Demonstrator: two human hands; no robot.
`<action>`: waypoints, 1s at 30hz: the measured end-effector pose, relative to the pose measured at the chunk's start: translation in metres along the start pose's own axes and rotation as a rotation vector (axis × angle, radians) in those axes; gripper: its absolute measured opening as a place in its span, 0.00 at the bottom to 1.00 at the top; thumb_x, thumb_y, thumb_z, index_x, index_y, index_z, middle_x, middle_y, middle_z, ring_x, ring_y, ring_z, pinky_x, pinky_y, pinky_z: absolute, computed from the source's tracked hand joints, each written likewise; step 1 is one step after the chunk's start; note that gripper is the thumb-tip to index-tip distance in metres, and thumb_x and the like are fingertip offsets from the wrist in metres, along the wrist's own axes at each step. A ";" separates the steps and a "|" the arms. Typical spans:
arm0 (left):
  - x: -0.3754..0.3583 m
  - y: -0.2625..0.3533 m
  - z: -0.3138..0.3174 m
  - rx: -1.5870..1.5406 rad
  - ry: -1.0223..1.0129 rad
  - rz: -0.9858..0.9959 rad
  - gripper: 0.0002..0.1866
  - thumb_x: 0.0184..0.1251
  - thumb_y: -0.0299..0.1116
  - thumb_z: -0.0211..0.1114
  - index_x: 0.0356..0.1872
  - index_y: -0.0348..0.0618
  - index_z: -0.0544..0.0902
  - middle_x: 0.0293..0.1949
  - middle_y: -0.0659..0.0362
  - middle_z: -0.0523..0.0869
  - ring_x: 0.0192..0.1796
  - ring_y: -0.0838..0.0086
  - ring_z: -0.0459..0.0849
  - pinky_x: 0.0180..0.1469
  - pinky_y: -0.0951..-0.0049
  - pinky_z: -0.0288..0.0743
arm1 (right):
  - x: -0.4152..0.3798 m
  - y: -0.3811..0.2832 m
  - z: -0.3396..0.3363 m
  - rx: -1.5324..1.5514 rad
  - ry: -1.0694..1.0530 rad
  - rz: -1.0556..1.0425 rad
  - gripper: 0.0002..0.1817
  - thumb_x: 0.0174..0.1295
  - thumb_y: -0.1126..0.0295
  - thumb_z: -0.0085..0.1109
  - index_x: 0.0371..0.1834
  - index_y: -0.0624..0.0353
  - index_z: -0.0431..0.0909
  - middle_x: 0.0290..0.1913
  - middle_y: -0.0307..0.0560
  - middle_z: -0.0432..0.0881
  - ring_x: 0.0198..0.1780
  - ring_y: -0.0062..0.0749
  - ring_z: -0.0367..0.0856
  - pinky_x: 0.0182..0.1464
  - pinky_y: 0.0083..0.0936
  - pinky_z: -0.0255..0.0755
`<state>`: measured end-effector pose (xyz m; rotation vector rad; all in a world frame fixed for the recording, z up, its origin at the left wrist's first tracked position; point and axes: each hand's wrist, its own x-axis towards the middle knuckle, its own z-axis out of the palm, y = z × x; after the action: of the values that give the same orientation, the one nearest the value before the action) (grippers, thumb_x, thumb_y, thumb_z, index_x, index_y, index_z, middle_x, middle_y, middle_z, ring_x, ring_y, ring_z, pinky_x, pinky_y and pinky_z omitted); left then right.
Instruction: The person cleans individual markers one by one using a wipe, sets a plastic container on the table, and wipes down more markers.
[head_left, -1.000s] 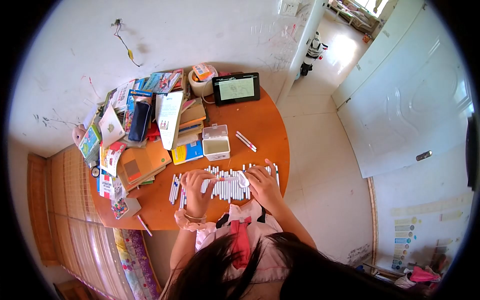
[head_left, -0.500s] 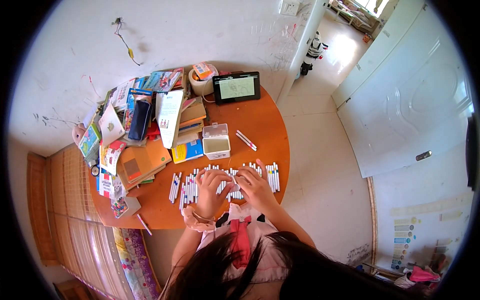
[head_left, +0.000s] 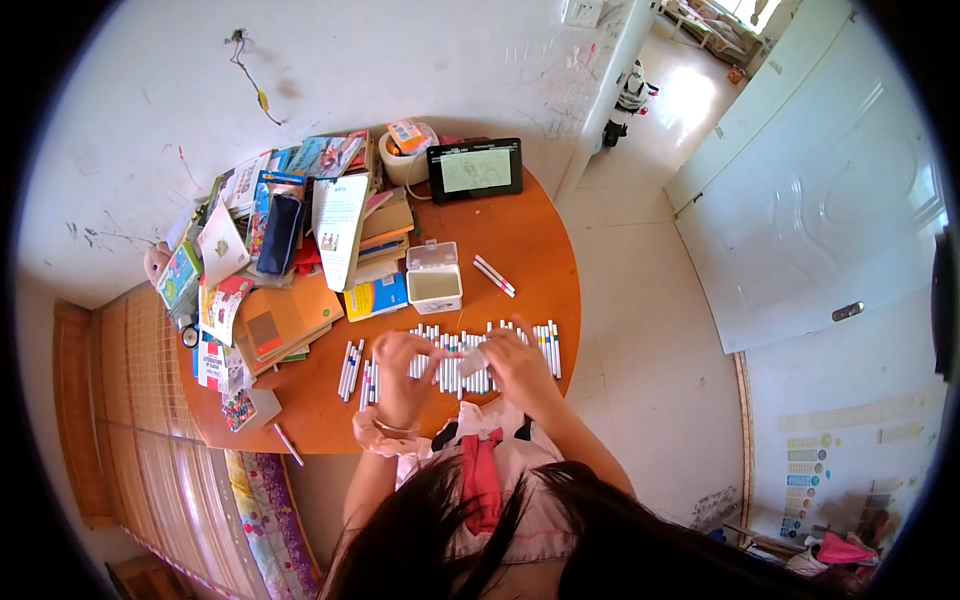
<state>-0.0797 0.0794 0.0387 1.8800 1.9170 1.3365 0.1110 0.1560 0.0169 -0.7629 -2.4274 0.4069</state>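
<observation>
Over a row of white markers [head_left: 448, 374] on the table, my two hands are held a little apart. My left hand [head_left: 398, 372] has thumb and fingers closed in a pinch; a thin thing at its fingertips is too small to name. In my right hand [head_left: 517, 366] the fingers are closed on a small, whitish, crumpled piece [head_left: 470, 362] that looks like tissue. It hangs between the hands, toward the left fingertips. More markers [head_left: 351, 369] lie to the left of the row. Beyond the hands stands an open white plastic box [head_left: 436, 304] with its clear lid raised.
On the orange-brown round table [head_left: 530, 240] lie two loose markers [head_left: 494, 276]. A tablet [head_left: 476, 170] stands at the back beside a white pot [head_left: 400, 166]. Books [head_left: 290, 318] and a dark pencil case [head_left: 280, 234] pile up at left. A box of beads [head_left: 250, 410] sits near the left edge.
My hands have moved apart, the left one to the left and the right one slightly right. The whitish piece now shows more plainly between them.
</observation>
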 end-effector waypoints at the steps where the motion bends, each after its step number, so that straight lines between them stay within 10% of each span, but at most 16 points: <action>1: 0.003 -0.003 -0.008 0.021 0.091 -0.031 0.05 0.54 0.26 0.71 0.27 0.43 0.81 0.32 0.61 0.83 0.41 0.66 0.80 0.55 0.62 0.62 | 0.001 0.005 -0.005 -0.035 0.016 0.040 0.11 0.52 0.75 0.61 0.39 0.58 0.78 0.42 0.46 0.82 0.55 0.38 0.77 0.71 0.49 0.54; 21: -0.002 0.010 0.013 -0.095 -0.078 0.010 0.07 0.54 0.28 0.72 0.30 0.44 0.80 0.34 0.62 0.83 0.43 0.66 0.80 0.57 0.61 0.62 | 0.006 -0.014 0.002 0.070 0.006 -0.085 0.15 0.46 0.74 0.67 0.39 0.57 0.77 0.41 0.42 0.82 0.55 0.37 0.77 0.69 0.48 0.58; 30: -0.011 -0.058 -0.038 -0.609 0.503 -0.371 0.05 0.76 0.26 0.49 0.39 0.35 0.72 0.40 0.53 0.83 0.42 0.72 0.82 0.47 0.72 0.76 | -0.020 0.038 -0.006 -0.023 0.043 0.085 0.07 0.51 0.75 0.63 0.34 0.59 0.78 0.38 0.45 0.83 0.47 0.39 0.80 0.64 0.43 0.65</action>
<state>-0.1448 0.0621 0.0179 0.9163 1.6348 2.0714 0.1444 0.1748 -0.0036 -0.8784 -2.3693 0.3918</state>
